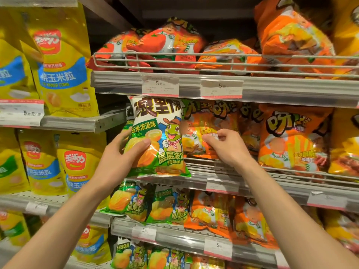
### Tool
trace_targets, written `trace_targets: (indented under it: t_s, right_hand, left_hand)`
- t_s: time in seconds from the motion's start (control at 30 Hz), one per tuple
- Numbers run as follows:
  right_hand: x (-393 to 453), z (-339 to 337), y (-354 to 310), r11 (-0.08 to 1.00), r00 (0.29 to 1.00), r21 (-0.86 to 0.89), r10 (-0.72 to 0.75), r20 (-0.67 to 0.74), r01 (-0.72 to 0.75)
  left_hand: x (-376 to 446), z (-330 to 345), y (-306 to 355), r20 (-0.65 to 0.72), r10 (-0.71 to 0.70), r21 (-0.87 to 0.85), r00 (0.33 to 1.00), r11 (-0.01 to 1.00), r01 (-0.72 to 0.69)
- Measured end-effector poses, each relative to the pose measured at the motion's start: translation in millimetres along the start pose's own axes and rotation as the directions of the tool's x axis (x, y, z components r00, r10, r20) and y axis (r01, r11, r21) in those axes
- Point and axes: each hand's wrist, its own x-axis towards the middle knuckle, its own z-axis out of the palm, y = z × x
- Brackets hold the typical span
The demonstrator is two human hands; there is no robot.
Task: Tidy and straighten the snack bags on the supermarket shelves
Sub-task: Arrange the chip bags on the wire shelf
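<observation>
Left hand (124, 152) clasps upright green bag (158, 136); right hand (226, 146) seemingly pinches orange bag (206, 131).

Orange bag (206, 136) partly hidden behind green bag (157, 136), price tags (160, 86) blurred, small print unreadable

A green and white snack bag (159, 138) with a cartoon frog is held upright at the middle shelf's front. Beside it, an orange bag (206, 131) is leaned, slightly crumpled.

Dark gap (114, 105) left of green bag (157, 136) free; wire rail (194, 63) fronts upper shelf
</observation>
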Motion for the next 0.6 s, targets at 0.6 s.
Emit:
trace_targets:
  t_s: [0.6]
  right_hand:
    - [-24, -63, 68, 0.985, 0.948, -0.167, -0.019, -0.318, -0.036]
  left_hand:
    - [69, 68, 8, 0.060, 0.000, 0.344, 0.998, 0.939, -0.021]
